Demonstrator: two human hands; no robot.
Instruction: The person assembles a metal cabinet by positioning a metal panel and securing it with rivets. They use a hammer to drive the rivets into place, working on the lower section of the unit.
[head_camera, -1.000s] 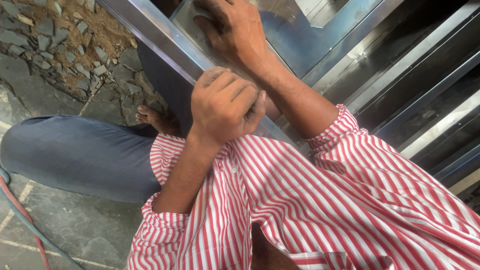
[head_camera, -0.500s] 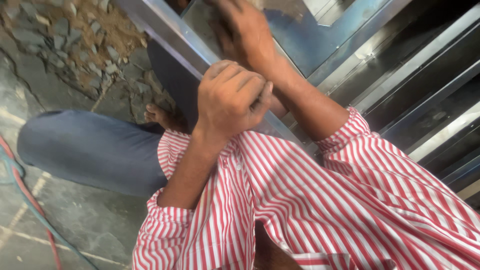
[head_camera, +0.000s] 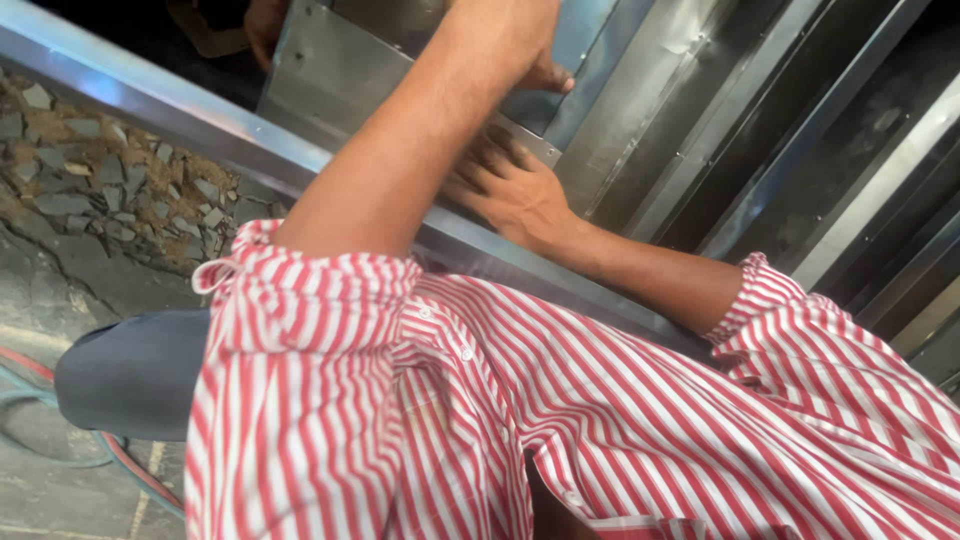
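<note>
On the metal frame (head_camera: 400, 90) — right hand (head_camera: 515, 190) flat, grip spread (left hand (head_camera: 530, 50): cannot tell).

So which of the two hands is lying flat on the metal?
The right hand, fingers spread flat on the steel frame. The left hand reaches higher, mostly out of view.

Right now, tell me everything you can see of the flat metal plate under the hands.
The flat metal plate is a dull grey sheet, brushed-looking, with small holes or rivets near its corners. It lies tilted among long shiny metal channels, its lower edge along a bright rail. The right hand rests spread at its lower right edge. The left hand reaches over it, thumb showing, onto a bluish panel beyond; its forearm hides part of the plate. The top edge runs out of view.
</note>
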